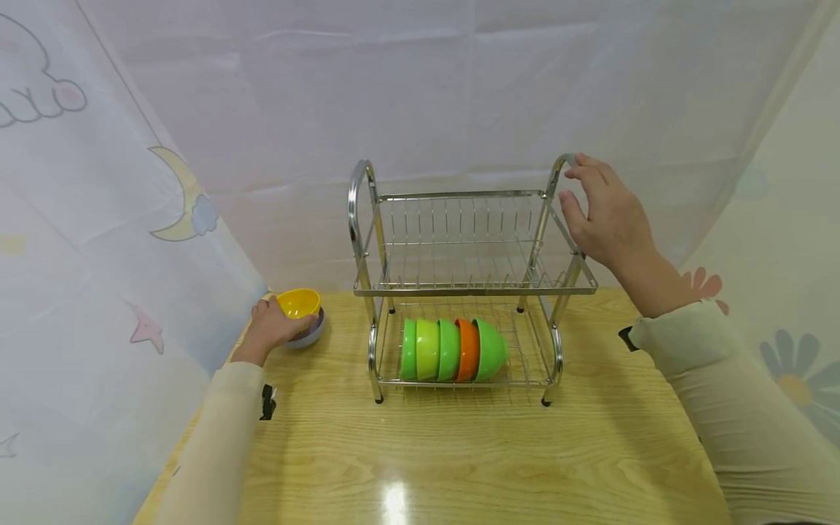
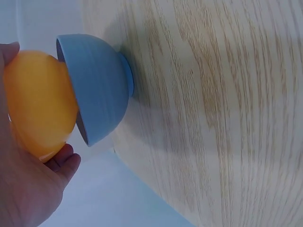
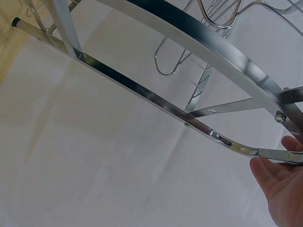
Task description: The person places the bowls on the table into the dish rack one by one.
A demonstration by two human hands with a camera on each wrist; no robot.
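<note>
At the left, my left hand (image 1: 271,324) grips a yellow bowl (image 1: 300,302) by opposite sides of its rim. In the left wrist view this yellow bowl (image 2: 41,101) sits partly inside a grey-blue bowl (image 2: 97,87), which stands upright on the table. My right hand (image 1: 610,215) is at the upper right of a two-tier metal dish rack (image 1: 475,292). Its fingertips touch the curved top of the side frame, the thumb spread apart. In the right wrist view the right hand (image 3: 286,189) meets the metal bar at the right edge.
Several bowls, green, yellow-green and orange (image 1: 468,350), stand on edge in a row on the rack's lower tier. The upper tier (image 1: 459,244) shows bare wires. A wooden table (image 1: 459,452) carries everything, with printed curtains (image 1: 420,95) behind and beside it.
</note>
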